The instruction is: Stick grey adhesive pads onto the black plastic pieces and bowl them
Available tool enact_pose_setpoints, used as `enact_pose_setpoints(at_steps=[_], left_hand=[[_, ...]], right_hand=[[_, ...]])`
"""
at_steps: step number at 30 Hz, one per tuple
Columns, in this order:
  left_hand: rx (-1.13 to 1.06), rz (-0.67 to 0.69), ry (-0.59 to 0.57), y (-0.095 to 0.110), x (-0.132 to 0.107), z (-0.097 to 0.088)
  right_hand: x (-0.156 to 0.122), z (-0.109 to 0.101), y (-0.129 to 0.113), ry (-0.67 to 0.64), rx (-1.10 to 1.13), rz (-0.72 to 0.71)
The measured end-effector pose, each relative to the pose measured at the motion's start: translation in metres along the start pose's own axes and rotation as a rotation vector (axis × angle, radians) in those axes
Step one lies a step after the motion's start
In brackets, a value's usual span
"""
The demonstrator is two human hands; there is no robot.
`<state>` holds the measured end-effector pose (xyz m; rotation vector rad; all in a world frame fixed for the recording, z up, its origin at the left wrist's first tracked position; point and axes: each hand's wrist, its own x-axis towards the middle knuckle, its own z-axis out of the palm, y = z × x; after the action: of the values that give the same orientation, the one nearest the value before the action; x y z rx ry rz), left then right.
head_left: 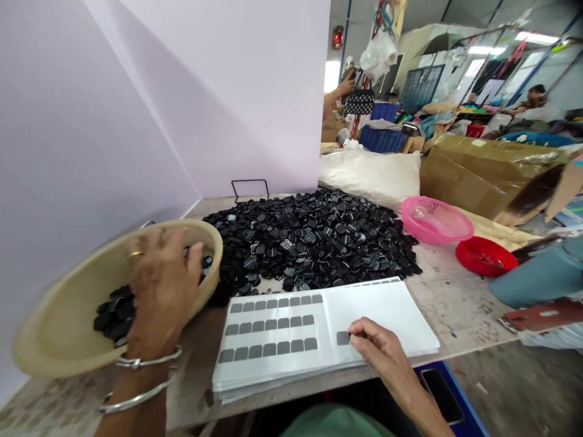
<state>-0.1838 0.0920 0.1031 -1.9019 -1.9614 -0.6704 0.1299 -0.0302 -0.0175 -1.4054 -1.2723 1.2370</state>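
Note:
My left hand (161, 285) reaches into a tilted beige bowl (59, 328) and rests on the small black plastic pieces (113, 312) inside it, fingers curled over them. My right hand (378, 346) lies on a stack of white sticker sheets (387, 309), its fingertips pinched at a grey square sticker (342, 338). Rows of grey stickers (273, 331) cover the left half of the top sheet. A big heap of black pieces (314, 240) lies on the table behind the sheets.
A pink basket (437, 221) and a red dish (485, 255) stand at the right. A white sack (371, 173) and a cardboard box (487, 170) lie behind. A lilac wall (136, 91) closes the left. Other people work far back.

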Motion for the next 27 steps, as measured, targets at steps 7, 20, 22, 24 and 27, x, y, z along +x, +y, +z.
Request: enact_pose_setpoints(at_steps=[7,20,22,24,27], left_hand=[[-0.09,0.102,-0.5,0.05,-0.013,0.073],[-0.723,-0.076,-0.66,0.061,-0.049,0.071],[-0.99,-0.155,-0.781,0.082,-0.073,0.061],[-1.197,-0.207,-0.9,0.101,-0.098,0.055],[-1.459,-0.265,-1.018,0.118,-0.126,0.054]], right_hand=[[-0.003,-0.001,0.004,0.021,0.08,0.087],[-0.006,0.0,-0.004,0.036,0.275,0.138],[-0.009,0.004,-0.01,-0.019,0.313,0.118],[-0.013,0.007,-0.015,-0.116,0.32,0.11],[-0.017,0.01,-0.018,-0.291,0.279,0.128]])
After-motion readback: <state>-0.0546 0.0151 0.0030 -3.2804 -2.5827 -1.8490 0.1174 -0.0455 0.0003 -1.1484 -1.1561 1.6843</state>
